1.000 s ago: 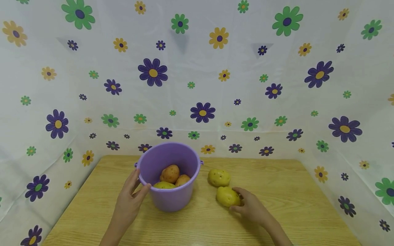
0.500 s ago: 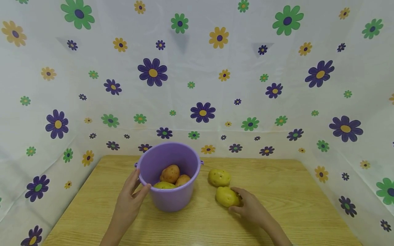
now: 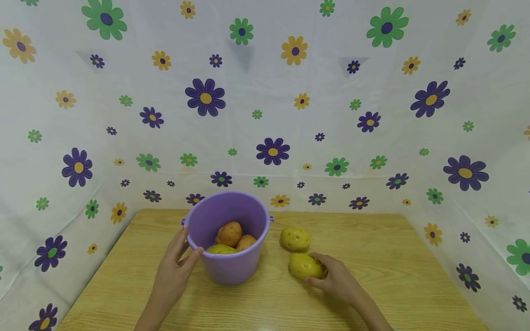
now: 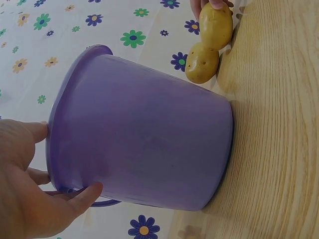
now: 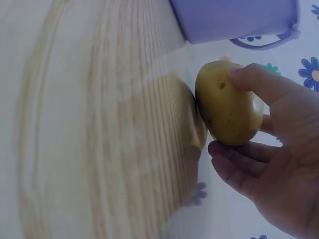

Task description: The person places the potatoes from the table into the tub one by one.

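A purple bucket (image 3: 232,269) stands on the table, left of centre. My left hand (image 3: 174,266) holds its rim at the near left side, thumb and fingers spread along the edge. Inside lie brown potatoes (image 3: 229,233) and a yellow potato (image 3: 221,249); the bucket wall hides their lower parts. To the right of the bucket, my right hand (image 3: 335,280) grips a second yellow potato (image 3: 304,265), its thumb across the near side, as the right wrist view shows. Just behind that one lies another yellow potato (image 3: 295,239).
The wooden table (image 3: 393,257) extends beyond the bucket and potatoes on both sides. A white flower-printed cloth (image 3: 265,128) hangs behind it and along both sides. The bucket's handle (image 5: 269,46) hangs down its side.
The potato in my right hand has turned and shifted slightly left, and my right thumb lies further over it. My left hand and the bucket have stayed in place.
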{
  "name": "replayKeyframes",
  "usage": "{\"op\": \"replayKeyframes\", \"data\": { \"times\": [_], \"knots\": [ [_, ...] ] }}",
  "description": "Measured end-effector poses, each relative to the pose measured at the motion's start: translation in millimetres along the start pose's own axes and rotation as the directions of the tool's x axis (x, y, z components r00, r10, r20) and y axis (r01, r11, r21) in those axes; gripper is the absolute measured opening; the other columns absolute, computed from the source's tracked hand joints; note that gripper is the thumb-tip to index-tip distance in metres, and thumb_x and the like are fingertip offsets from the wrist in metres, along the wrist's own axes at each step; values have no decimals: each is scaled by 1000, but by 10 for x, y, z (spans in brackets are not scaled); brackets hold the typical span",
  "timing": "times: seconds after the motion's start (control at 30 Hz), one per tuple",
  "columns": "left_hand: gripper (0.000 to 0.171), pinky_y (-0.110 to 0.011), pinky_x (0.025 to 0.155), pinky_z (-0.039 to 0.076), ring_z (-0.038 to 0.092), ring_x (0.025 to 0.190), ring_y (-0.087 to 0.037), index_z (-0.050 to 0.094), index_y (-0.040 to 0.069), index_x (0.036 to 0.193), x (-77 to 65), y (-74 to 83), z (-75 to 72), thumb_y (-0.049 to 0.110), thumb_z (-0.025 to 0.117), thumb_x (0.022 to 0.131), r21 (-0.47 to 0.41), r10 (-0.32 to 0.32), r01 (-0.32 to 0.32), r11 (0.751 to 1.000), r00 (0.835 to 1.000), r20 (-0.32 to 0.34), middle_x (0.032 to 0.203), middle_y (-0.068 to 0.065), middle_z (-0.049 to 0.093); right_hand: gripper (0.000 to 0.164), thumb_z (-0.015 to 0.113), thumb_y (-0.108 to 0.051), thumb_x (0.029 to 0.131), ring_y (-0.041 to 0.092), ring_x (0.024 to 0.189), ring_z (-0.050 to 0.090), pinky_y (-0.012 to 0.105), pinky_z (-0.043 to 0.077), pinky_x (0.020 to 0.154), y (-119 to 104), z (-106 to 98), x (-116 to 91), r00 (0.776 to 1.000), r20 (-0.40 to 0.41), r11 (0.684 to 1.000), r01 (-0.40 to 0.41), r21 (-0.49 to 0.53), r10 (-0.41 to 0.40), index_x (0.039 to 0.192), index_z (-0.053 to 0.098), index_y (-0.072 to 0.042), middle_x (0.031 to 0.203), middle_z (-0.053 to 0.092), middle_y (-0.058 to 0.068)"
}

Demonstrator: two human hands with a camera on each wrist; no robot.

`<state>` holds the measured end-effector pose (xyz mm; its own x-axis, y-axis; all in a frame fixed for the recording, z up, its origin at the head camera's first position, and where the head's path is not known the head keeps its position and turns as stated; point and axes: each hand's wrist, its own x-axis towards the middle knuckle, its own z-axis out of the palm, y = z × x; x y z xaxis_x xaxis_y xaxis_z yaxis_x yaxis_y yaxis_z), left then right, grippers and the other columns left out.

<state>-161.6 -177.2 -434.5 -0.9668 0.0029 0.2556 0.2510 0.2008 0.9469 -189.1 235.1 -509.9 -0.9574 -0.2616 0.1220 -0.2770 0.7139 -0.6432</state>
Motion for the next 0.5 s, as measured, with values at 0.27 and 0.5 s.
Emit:
{"op": "replayKeyframes", "data": {
  "times": [0.27, 0.5],
  "knots": [
    [72, -11, 102, 46, 29, 150, -45, 25, 4, 163, -2, -6, -2, 18, 65, 105, -2, 4, -4, 1000, 1000, 2, 170, -18, 13, 67, 86, -41, 83, 21, 108, 65, 38, 58, 95, -29, -33, -17, 1000, -12, 999, -16, 51, 17, 135, 64, -5, 127, 69, 9],
    [72, -11, 101, 46, 29, 150, -45, 24, 3, 163, -5, 3, -10, 17, 64, 105, 1, 7, -7, 1000, 1000, 7, 170, -19, 13, 66, 87, -36, 83, 21, 111, 64, 44, 56, 100, -112, -123, -9, 999, -20, 995, -28, 96, 30, 136, 64, -5, 129, 68, 9]
  ]
}}
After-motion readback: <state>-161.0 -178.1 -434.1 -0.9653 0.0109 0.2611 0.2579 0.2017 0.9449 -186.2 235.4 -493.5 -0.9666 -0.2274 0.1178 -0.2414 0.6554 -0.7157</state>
